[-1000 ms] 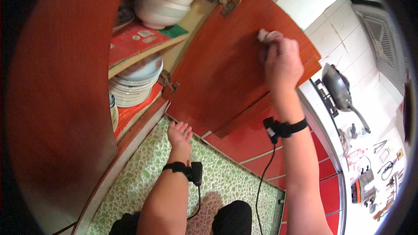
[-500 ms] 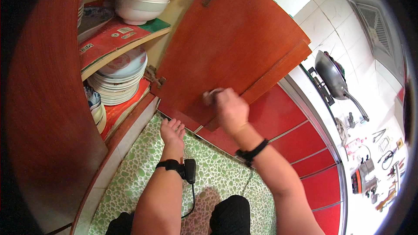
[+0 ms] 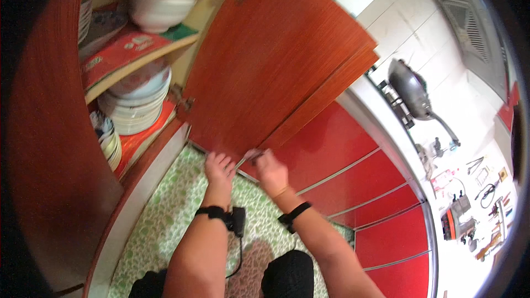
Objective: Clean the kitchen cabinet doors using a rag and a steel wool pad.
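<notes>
A reddish-brown cabinet door (image 3: 259, 49) stands swung out in front of me. My right hand (image 3: 273, 175) is closed round a small bunched greyish cloth (image 3: 253, 154), mostly hidden and blurred, at the door's lower edge. Beside it, a little to the left, my left hand (image 3: 220, 170) has its fingers apart and slightly bent, with nothing visible in it. It is close to the bottom of the door, though I cannot tell whether it touches.
Inside the cupboard, stacked white bowls (image 3: 163, 5) stand on the upper shelf and a pile of plates (image 3: 135, 111) below. To the right are red cabinet fronts (image 3: 331, 149), a wok (image 3: 409, 91) on the stove and a range hood (image 3: 469, 27). Green pebble-patterned flooring (image 3: 160, 215) lies beneath.
My right hand has moved down and left with the cloth, from the door's face to its lower edge, closer to my left hand. The whole view has shifted slightly.
</notes>
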Demonstrator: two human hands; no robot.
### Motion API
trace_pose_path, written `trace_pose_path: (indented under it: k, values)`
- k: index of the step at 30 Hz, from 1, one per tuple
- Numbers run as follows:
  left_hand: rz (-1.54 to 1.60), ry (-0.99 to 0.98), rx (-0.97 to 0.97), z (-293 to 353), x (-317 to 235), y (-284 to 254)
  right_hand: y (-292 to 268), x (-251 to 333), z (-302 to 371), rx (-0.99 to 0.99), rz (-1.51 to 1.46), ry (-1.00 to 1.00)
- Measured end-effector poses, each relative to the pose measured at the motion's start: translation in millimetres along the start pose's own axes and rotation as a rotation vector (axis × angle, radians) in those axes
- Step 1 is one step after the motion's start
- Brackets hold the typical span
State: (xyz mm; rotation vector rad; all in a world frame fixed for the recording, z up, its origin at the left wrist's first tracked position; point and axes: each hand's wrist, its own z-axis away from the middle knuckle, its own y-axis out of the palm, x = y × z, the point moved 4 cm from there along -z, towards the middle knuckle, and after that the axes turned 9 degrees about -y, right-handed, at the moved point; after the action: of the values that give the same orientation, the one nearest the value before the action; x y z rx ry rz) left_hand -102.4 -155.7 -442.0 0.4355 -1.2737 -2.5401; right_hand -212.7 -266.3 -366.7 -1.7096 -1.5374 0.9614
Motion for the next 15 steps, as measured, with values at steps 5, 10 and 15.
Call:
trace_pose_path:
  k: [5, 10, 15]
  values:
    - [-0.016, 0.027, -0.101, -3, -10, -20, -35, 20, -32, -0.034, 0.209, -0.204]
    - [-0.028, 0.029, -0.143, -12, -15, -25, -194, 0, -134, -0.408, 0.505, -0.2]
    - [0.001, 0.022, -0.073, -30, -10, -19, -290, -6, -191, -0.588, 0.521, -0.139]
